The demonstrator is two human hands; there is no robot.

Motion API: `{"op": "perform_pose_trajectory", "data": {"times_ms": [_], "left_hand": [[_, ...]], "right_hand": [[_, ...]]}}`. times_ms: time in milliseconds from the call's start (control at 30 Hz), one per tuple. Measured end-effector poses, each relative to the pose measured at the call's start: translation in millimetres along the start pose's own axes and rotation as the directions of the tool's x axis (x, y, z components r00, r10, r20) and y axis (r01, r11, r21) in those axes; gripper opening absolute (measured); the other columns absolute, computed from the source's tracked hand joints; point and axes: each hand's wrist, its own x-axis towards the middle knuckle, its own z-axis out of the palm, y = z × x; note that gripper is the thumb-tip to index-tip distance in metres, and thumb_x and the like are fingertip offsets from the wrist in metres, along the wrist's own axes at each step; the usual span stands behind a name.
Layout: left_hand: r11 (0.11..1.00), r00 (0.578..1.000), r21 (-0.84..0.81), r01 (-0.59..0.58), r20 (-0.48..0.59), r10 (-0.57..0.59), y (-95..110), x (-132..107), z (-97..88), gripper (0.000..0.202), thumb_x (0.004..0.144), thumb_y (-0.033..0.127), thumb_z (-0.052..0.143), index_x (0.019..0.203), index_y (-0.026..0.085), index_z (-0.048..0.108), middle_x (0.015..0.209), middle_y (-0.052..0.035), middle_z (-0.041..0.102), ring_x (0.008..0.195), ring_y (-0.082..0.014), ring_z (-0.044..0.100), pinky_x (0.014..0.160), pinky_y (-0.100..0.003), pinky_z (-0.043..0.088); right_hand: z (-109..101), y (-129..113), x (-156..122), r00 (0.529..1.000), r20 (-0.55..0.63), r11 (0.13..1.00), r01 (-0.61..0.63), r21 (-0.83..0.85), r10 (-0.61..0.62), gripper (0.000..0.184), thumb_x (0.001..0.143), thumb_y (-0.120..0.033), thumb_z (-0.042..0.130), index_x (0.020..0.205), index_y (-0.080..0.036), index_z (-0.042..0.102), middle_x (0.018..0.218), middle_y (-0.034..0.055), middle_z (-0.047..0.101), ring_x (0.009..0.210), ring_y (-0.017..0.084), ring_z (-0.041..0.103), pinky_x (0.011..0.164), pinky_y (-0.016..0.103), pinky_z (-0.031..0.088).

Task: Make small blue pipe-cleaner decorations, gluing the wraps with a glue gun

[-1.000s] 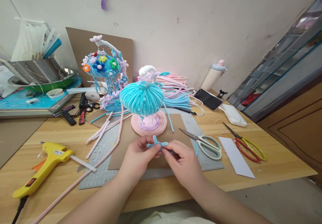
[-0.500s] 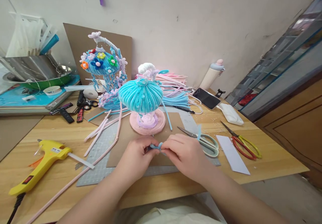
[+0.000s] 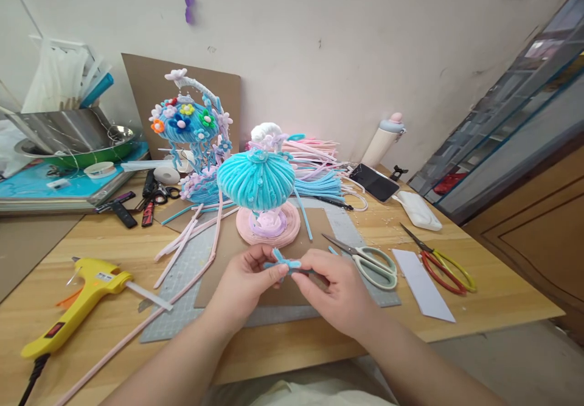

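Between my two hands is a short light-blue pipe cleaner [image 3: 288, 263], bent so that several fuzzy ends or loops stick out. My left hand [image 3: 246, 279] pinches it between thumb and fingers. From the other side, my right hand [image 3: 335, 287] grips it with thumb and forefinger, the other fingers curled. Just beyond stands a pipe-cleaner lamp shape with a turquoise ribbed dome [image 3: 256, 179] on a round pink base [image 3: 244, 228]. Pale-green-handled scissors [image 3: 387, 267] lie right of my right hand, a small blue bit [image 3: 333, 250] near their tip.
At left lies a yellow glue gun [image 3: 86, 296]; a long pink pipe cleaner [image 3: 182, 284] runs past it. Cardboard [image 3: 219, 293] rests on a grey cutting mat [image 3: 157, 330]. Red-and-yellow-handled scissors [image 3: 440, 272], white card [image 3: 422, 284] and a phone [image 3: 374, 182] are at right. A flowered blue piece [image 3: 185, 126] stands behind.
The blue pipe cleaner has turned in my fingers and shows more of its bent ends. My right hand has shifted slightly, and the blue strand beside it shows less.
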Motion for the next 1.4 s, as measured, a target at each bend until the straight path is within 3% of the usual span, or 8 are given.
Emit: {"op": "perform_pose_trajectory", "data": {"times_ms": [167,333,500,800,967,1133,1300,1400], "left_hand": [[0.976,0.998,0.215,-0.035,-0.047,0.046,1.4,-1.3,6.4,0.021,0.064,0.026,0.075,0.078,0.015,0.064,0.065,0.0011,0.062,0.057,-0.0113,0.056,0.055,-0.022,0.049],[0.915,0.986,0.401,-0.047,-0.130,0.107,-2.8,-2.2,5.1,0.015,0.069,0.026,0.070,0.077,0.015,0.065,0.055,0.0009,0.063,0.054,-0.0117,0.058,0.051,-0.019,0.044],[0.994,0.982,0.093,0.064,-0.185,-0.046,-3.9,2.2,3.8,0.026,0.063,0.030,0.076,0.077,0.014,0.061,0.055,0.0024,0.064,0.049,-0.0099,0.060,0.052,-0.020,0.052],[0.960,0.980,-0.249,0.127,-0.119,-0.161,-1.8,3.2,3.4,0.024,0.061,0.023,0.080,0.073,0.012,0.063,0.060,0.0012,0.065,0.049,-0.0064,0.059,0.051,-0.016,0.056],[0.917,0.976,-0.335,0.215,0.029,-0.218,3.5,-0.5,2.7,0.018,0.065,0.019,0.077,0.074,0.012,0.064,0.056,0.0027,0.061,0.047,-0.0050,0.056,0.047,-0.014,0.053],[0.918,0.936,-0.206,0.340,0.165,-0.310,5.8,-5.3,0.4,0.018,0.066,0.023,0.076,0.075,0.013,0.064,0.053,0.0021,0.060,0.040,-0.0043,0.051,0.041,-0.014,0.048],[0.920,0.889,0.135,0.368,0.239,-0.391,6.1,-6.6,1.4,0.023,0.062,0.029,0.077,0.071,0.014,0.062,0.052,0.0010,0.061,0.040,-0.0079,0.052,0.043,-0.020,0.048],[0.906,0.890,0.279,0.317,0.242,-0.386,4.1,-5.7,2.4,0.024,0.064,0.032,0.074,0.072,0.014,0.061,0.055,0.0000,0.062,0.041,-0.0089,0.054,0.045,-0.021,0.047]], "right_hand": [[1.6,-5.3,-2.1,0.998,-0.020,0.977,-0.068,-0.200,0.066,0.015,0.085,-0.019,0.054,0.074,-0.020,0.065,0.067,-0.0004,0.061,0.063,0.013,0.054,0.059,0.024,0.034],[5.3,-8.4,-6.1,0.967,-0.068,0.953,-0.252,-0.168,0.244,0.010,0.083,-0.019,0.053,0.080,-0.020,0.062,0.073,0.0001,0.065,0.066,0.014,0.057,0.058,0.023,0.036],[7.2,-11.4,-4.0,0.933,-0.074,0.925,-0.358,-0.126,0.351,0.010,0.082,-0.026,0.054,0.076,-0.020,0.060,0.060,-0.0027,0.058,0.052,0.012,0.049,0.050,0.022,0.032],[19.7,-0.7,-2.5,0.920,-0.052,0.895,-0.362,0.260,0.388,0.016,0.083,-0.029,0.054,0.076,-0.016,0.062,0.065,-0.0002,0.059,0.059,0.012,0.048,0.054,0.022,0.037],[11.0,6.7,4.5,0.908,0.180,0.744,-0.414,0.525,0.378,0.019,0.078,-0.034,0.061,0.074,-0.015,0.062,0.060,-0.0032,0.053,0.052,0.008,0.039,0.049,0.021,0.030],[-8.5,11.2,10.1,0.804,0.506,0.643,-0.571,0.511,0.312,0.024,0.073,-0.037,0.067,0.073,-0.013,0.063,0.057,-0.0050,0.046,0.050,0.006,0.028,0.046,0.021,0.018],[-17.5,23.7,14.6,0.535,0.822,0.440,-0.796,0.415,0.192,0.015,0.068,-0.024,0.062,0.062,-0.015,0.052,0.050,-0.0094,0.033,0.044,0.004,0.018,0.043,0.022,0.010],[-17.4,29.0,17.3,0.457,0.870,0.427,-0.834,0.349,0.183,0.016,0.066,-0.024,0.061,0.060,-0.016,0.048,0.052,-0.0090,0.035,0.043,0.004,0.019,0.043,0.022,0.009]]}}
